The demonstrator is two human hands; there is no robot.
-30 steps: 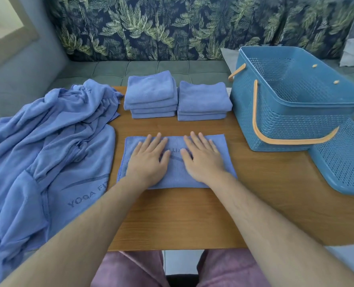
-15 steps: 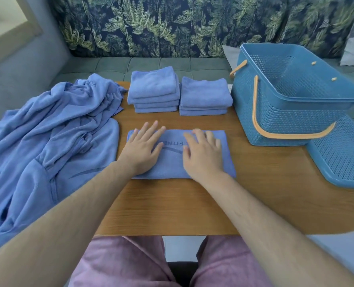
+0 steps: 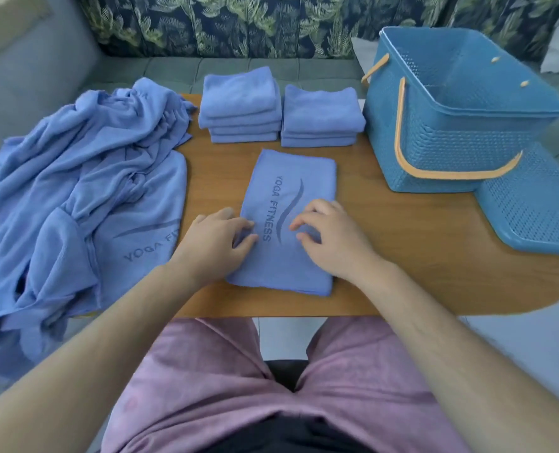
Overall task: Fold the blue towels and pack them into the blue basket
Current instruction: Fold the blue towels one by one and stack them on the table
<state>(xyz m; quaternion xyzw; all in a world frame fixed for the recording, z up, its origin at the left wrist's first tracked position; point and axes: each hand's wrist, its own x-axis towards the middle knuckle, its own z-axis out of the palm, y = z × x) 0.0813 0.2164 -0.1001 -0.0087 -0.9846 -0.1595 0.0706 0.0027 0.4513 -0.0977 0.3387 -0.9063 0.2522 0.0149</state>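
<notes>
A folded blue towel (image 3: 291, 178) printed "YOGA FITNESS" lies lengthwise on the wooden table (image 3: 409, 256), its long side pointing away from me. My left hand (image 3: 217, 238) pinches its left edge with curled fingers. My right hand (image 3: 332, 238) rests on its right half, fingers curled and the tips pinching the cloth. Behind it stand two stacks of folded blue towels, one on the left (image 3: 239, 103) and one on the right (image 3: 320, 116). The blue basket (image 3: 435, 142) with an orange handle stands open at the right with no towels in it.
A heap of unfolded blue towels (image 3: 75, 178) covers the table's left end and hangs over its edge. The basket's blue lid (image 3: 533, 204) leans at the far right. A leaf-patterned sofa (image 3: 239, 24) runs behind the table.
The towel has been turned a quarter turn, from lying crosswise to lying lengthwise. Both hands went from flat on it to curled at its near half.
</notes>
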